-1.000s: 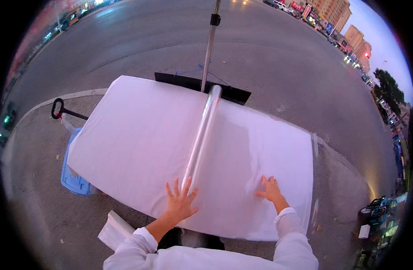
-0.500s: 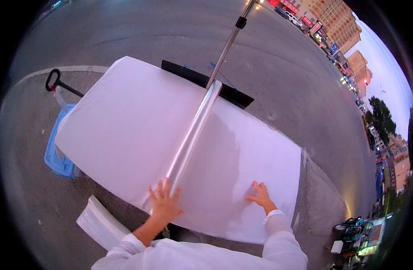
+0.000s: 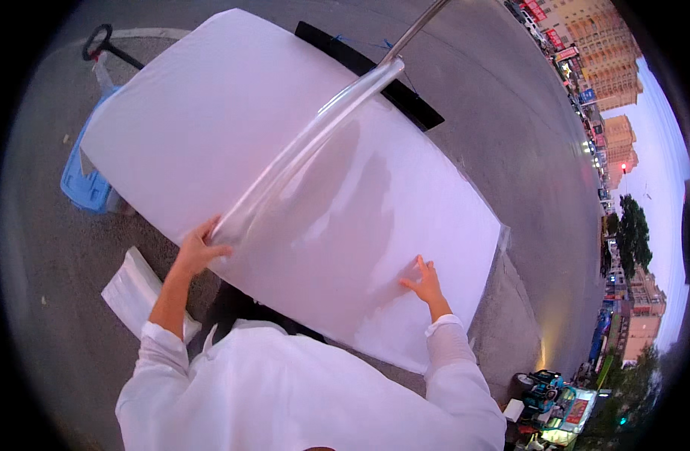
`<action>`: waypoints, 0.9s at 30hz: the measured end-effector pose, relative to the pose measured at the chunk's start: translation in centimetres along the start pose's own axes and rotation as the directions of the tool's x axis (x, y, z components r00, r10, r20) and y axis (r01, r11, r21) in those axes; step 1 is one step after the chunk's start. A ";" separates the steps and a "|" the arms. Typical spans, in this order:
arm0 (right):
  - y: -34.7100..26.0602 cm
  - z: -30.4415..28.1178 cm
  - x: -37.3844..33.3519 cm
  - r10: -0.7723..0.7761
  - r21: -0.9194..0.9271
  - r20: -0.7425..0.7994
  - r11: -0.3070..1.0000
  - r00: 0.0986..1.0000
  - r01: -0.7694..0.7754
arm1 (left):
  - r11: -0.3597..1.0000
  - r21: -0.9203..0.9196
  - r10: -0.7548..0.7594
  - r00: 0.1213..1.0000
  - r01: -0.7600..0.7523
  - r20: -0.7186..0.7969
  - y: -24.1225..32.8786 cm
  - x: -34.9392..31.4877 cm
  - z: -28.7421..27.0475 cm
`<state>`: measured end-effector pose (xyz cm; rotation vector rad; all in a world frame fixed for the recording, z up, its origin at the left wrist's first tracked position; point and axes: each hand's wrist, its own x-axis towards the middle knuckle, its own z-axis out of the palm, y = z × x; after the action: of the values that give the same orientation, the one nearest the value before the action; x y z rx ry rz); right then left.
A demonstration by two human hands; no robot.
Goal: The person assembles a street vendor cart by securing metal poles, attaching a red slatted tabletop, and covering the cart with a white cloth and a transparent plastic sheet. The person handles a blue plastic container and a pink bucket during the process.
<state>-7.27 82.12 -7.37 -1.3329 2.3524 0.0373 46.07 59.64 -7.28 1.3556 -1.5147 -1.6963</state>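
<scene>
A broad tabletop under a white cover [image 3: 209, 98] lies in front of me. Across it runs a long, bowed roll of clear plastic film [image 3: 303, 139], with a metal pole [image 3: 416, 34] standing at its far end. My left hand [image 3: 200, 248] rests at the roll's near end, by the table's near edge, thumb apart from the fingers. To the right, my right hand [image 3: 425, 286] is over the film-covered side, fingers spread, holding nothing; whether its fingertips touch is unclear. Darker patches [image 3: 360, 210] show on the surface between the roll and my right hand.
A black board [image 3: 409, 101] borders the far edge. Left of the table are a blue plastic piece [image 3: 89, 188] and a black handle [image 3: 119, 52]. A white folded bundle [image 3: 130, 289] lies near my left arm. A vehicle [image 3: 540, 391] stands at the lower right.
My left hand has moved left with the roll's near end, so the roll now bows. My right hand stays over the right side. The view has shifted, and more of my shirt shows.
</scene>
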 end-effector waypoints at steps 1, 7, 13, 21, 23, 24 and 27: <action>0.3 0.0 0.0 0.009 0.025 0.009 1.000 1.000 -0.009 | 0.999 -0.002 0.034 0.999 -0.034 0.013 0.0 0.7 -0.5; 1.3 0.4 0.4 0.008 0.023 0.036 1.000 0.999 -0.009 | 0.907 -0.362 -0.157 0.971 0.214 0.182 0.4 1.6 -2.6; 0.4 0.1 0.0 0.026 -0.031 0.058 0.999 0.998 -0.024 | 0.834 -0.482 -0.120 0.940 0.270 0.318 1.2 1.4 -3.7; -6.4 -3.1 5.4 0.219 -0.306 0.474 0.949 0.853 -0.073 | 0.854 -0.429 -0.230 0.953 0.294 0.196 -3.8 1.7 -3.7; -12.5 -0.1 8.6 0.036 0.204 -0.166 0.979 0.985 -0.001 | 0.889 -0.376 -0.172 0.951 0.261 0.256 -2.2 2.0 -4.1; -21.7 -0.5 11.6 0.180 0.700 -0.186 0.714 0.966 0.002 | 0.910 -0.343 -0.158 0.959 0.234 0.234 -2.8 2.0 -4.5; -35.6 0.3 17.0 0.290 0.974 -0.018 0.221 0.957 -0.048 | 0.962 -0.178 -0.132 0.921 0.208 0.366 -2.7 2.9 -4.9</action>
<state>14.60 49.28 -7.49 -0.3793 1.8915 -1.3664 49.99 55.67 -10.27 1.1423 -1.3708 -2.2401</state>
